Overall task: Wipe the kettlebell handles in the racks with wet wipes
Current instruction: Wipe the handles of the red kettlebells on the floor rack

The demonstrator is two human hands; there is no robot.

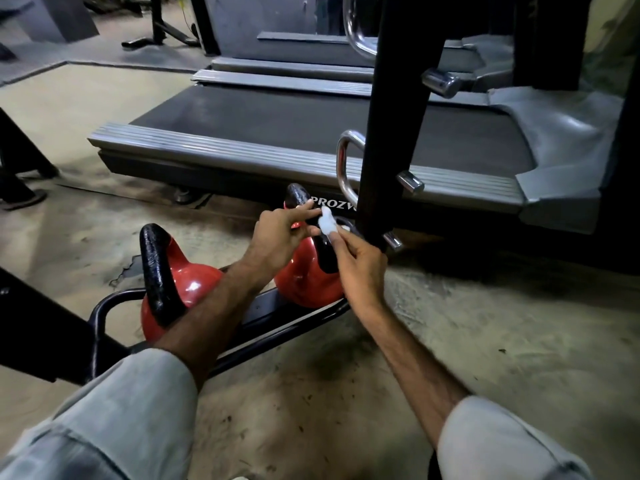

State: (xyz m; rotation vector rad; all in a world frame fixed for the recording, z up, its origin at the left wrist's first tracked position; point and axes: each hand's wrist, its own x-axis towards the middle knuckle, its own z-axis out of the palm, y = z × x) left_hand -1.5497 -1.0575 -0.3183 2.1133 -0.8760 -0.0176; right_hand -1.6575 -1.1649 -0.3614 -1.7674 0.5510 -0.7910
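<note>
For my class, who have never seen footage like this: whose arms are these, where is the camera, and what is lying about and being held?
No machine here: a person wears one camera on the head, looking down at their own arms. The left hand and right hand both pinch a small white wet wipe against the black handle of the far red kettlebell. A near red kettlebell sits beside it on a low black rack on the floor. Behind them stands a grey treadmill.
</note>
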